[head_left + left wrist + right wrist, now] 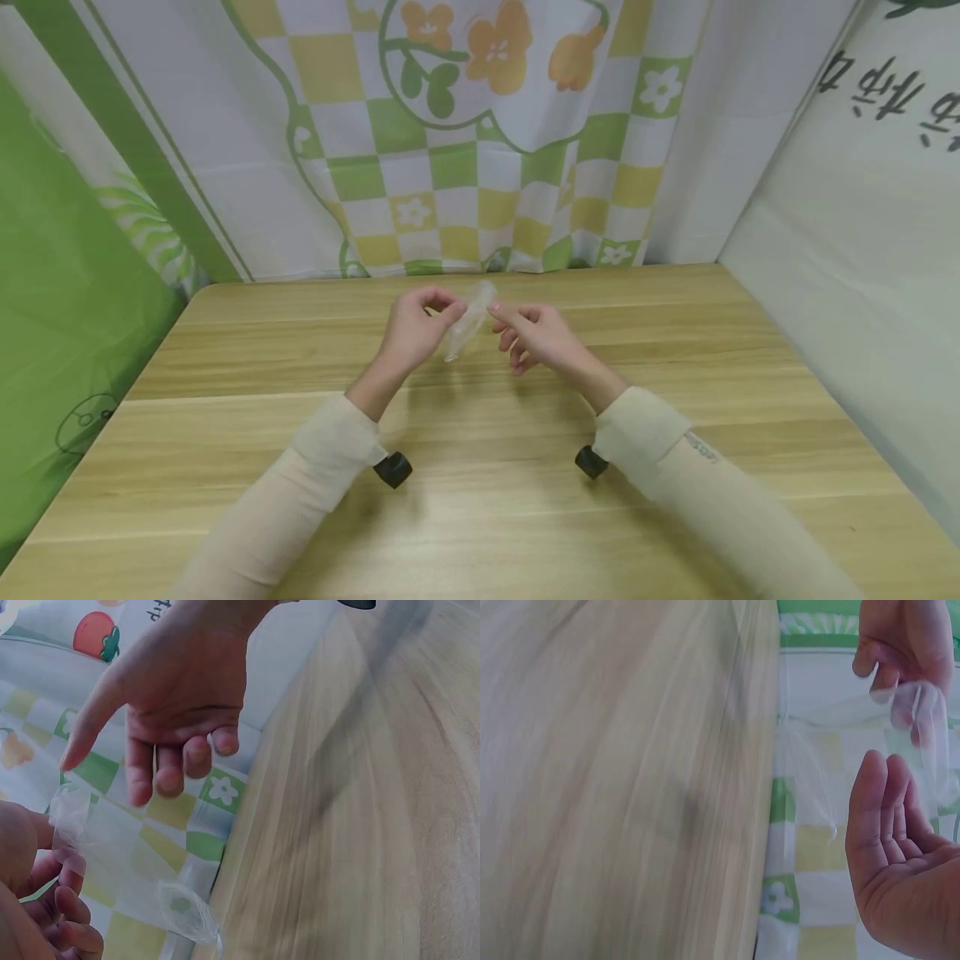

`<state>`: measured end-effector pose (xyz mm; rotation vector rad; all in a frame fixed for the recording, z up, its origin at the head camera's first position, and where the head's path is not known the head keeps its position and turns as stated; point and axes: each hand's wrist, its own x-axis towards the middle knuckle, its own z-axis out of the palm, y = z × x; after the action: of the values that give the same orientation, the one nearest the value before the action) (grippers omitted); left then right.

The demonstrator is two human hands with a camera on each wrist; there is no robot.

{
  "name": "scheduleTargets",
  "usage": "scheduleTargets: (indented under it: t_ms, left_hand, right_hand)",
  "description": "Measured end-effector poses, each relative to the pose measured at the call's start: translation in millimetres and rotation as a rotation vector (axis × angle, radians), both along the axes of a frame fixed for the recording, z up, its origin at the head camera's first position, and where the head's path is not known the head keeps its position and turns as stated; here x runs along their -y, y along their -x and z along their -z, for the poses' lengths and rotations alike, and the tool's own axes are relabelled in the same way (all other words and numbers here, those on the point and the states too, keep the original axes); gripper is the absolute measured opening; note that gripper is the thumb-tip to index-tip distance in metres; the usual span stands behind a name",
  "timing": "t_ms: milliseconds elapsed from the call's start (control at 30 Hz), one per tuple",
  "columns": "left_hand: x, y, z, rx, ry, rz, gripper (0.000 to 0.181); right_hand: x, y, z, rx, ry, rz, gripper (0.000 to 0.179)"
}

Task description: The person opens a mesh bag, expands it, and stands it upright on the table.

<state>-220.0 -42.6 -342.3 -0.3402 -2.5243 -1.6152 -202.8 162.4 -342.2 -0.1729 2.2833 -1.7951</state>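
A thin, see-through plastic piece [472,317], perhaps a small bag, hangs between the two hands above the table. My left hand [422,323] pinches it near its upper part between thumb and fingers. In the left wrist view its filmy lower end [187,911] dangles free. The right hand [543,335] is beside it with thumb and fingers spread, the thumb tip close to the film's edge; the left wrist view has a small gap there. Seen in the right wrist view, the right hand's fingers [877,802] are fairly straight and hold nothing, below the crinkled film [810,772].
Beneath both hands lies a wooden table [480,517]. A checked, flowered curtain [420,179] hangs along its back edge. Green cloth [75,275] covers the left side, and a white sheet with writing [862,233] the right. Small black cameras [393,469] sit at the wrists.
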Motion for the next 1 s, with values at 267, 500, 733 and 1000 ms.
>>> scheduleTargets:
  t_ms: [267,500,733,1000]
  left_hand:
    - [-5.8,-6.3,-0.1,-0.053,0.002,0.041,0.013]
    - [-0.8,-6.3,1.7,-0.003,-0.005,0.024,0.014]
    - [-0.4,-4.4,-4.0,0.004,0.127,0.081,0.026]
    - [-1.2,9.4,-24.4,-0.240,0.437,0.168,0.019]
  right_hand:
    - [11,2.2,-0.9,-0.023,0.034,0.008,0.032]
    - [8,2.3,-4.7,-0.054,0.011,0.019,0.022]
    - [3,3.3,-10.1,-0.071,-0.081,-0.025,0.022]
    - [-5,9.1,-18.1,-0.100,-0.231,-0.115,0.019]
